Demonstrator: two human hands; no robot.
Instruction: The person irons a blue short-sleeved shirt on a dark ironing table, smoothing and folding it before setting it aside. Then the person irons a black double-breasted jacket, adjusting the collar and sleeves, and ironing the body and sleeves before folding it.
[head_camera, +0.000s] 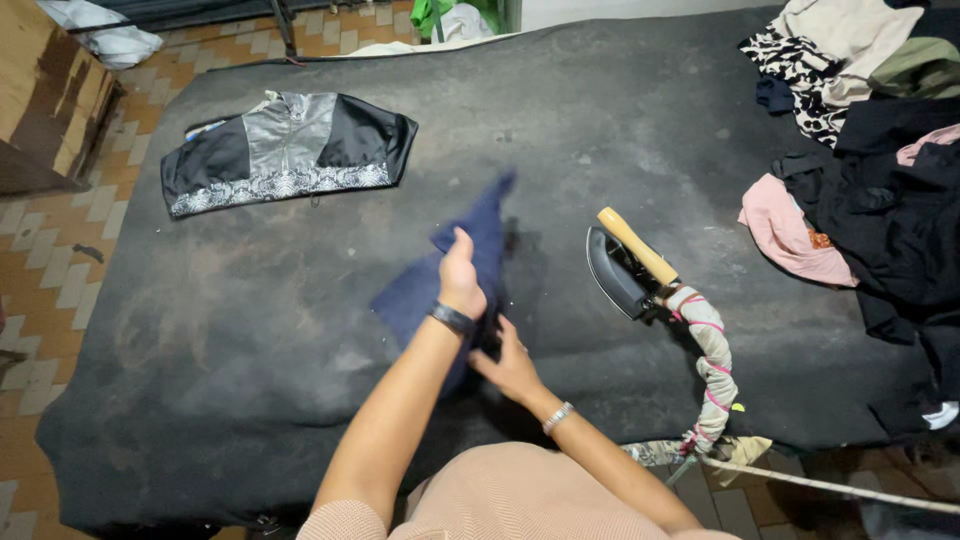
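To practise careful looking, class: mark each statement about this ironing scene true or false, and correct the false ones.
1. Both hands are on the dark blue cloth. True.
2. The iron is held in the right hand. False: it rests alone on the dark table cover.
3. A black and silver garment lies flat, apart from the hands. True.
4. The left hand wears no wristband. False: a dark band circles that wrist.

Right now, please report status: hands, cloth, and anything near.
Left hand grips dark blue cloth. Right hand on its lower edge. Iron stands apart, to the right; folded black-silver garment lies farther off.
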